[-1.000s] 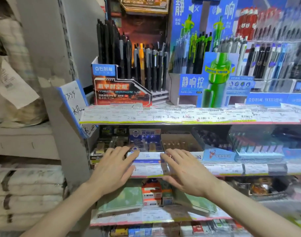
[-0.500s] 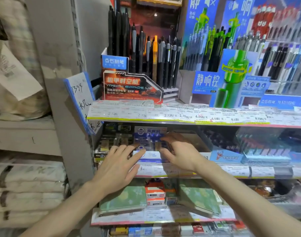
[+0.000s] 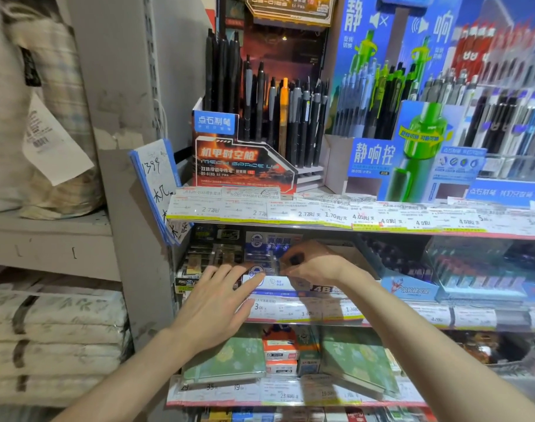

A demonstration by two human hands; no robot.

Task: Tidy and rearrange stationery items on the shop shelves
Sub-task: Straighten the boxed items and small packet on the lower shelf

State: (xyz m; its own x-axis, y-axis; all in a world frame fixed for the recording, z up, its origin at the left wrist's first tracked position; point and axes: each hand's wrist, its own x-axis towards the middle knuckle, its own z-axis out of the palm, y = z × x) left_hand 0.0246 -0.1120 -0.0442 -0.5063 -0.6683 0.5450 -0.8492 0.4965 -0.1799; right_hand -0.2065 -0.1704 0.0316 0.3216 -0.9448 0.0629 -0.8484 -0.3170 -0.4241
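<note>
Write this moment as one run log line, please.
left hand: open, fingers on white-blue box | right hand: pinches small clear packet | place: middle shelf

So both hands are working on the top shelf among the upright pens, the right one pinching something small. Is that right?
Not the top shelf. The head view shows the left hand and right hand at the middle shelf, below the upright pens; the right one is pinching something small.

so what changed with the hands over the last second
The right hand moved from the shelf's front edge up and back into the middle shelf, and its fingers now curl round a small clear packet beside the blue-and-white box. The left hand stayed flat, fingers straight, against the box front and price strip. The pens above and the notebooks below stayed as they were.
</note>
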